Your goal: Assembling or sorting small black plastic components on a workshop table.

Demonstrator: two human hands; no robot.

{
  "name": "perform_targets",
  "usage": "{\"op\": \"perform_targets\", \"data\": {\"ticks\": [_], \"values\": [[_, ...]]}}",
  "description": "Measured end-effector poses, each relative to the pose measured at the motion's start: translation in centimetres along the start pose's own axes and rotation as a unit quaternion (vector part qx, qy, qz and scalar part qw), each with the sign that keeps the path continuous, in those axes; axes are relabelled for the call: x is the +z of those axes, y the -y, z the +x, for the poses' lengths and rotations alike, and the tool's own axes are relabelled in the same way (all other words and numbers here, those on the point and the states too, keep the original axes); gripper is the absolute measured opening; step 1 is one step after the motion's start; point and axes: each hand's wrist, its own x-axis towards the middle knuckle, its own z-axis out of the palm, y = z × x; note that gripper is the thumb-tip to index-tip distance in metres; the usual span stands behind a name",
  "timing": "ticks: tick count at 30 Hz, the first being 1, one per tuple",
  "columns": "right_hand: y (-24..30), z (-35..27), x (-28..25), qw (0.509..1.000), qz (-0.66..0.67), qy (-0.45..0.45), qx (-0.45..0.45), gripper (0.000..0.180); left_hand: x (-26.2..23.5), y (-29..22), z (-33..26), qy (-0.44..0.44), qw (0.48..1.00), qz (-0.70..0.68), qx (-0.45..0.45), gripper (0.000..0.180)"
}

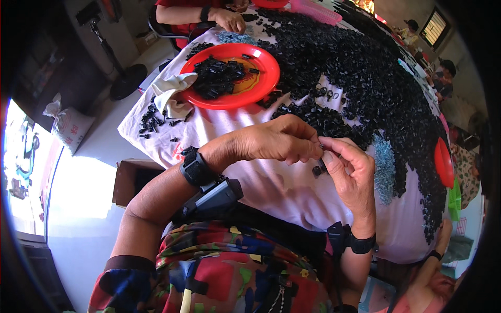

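Observation:
My left hand (286, 140) and my right hand (350, 166) meet above the near part of the cloth-covered table. Both are closed in a pinch, fingertips almost touching. Between the right thumb and fingers sits a small black part (320, 168), its exact kind too small to tell. What the left fingertips grip is hidden behind them. Just beyond my hands spreads a large heap of small black parts (344, 68). A red plate (269, 68) piled with black pieces (219, 75) stands to the left, with a white glove (172, 94) against its rim.
Blue shredded bundles (384, 169) lie right of my hands and at the far side. Another person's hand (229, 21) works across the table; more people sit along the right. A red dish (444, 163) lies at the right edge. A cardboard box (128, 182) stands left below the table.

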Motion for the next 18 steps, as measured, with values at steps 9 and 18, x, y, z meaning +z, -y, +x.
{"op": "perform_targets", "data": {"ticks": [9,18], "values": [[0.2,0.8,1.3,0.997,0.075,-0.005,-0.029,0.016,-1.1,0.8,-1.5,0.016,0.995,-0.1,-0.012,0.024],[-3.0,-1.2,1.5,0.989,0.073,-0.06,0.11,0.012,1.0,6.4,0.3,-0.182,0.893,0.384,0.149,0.031]]}}
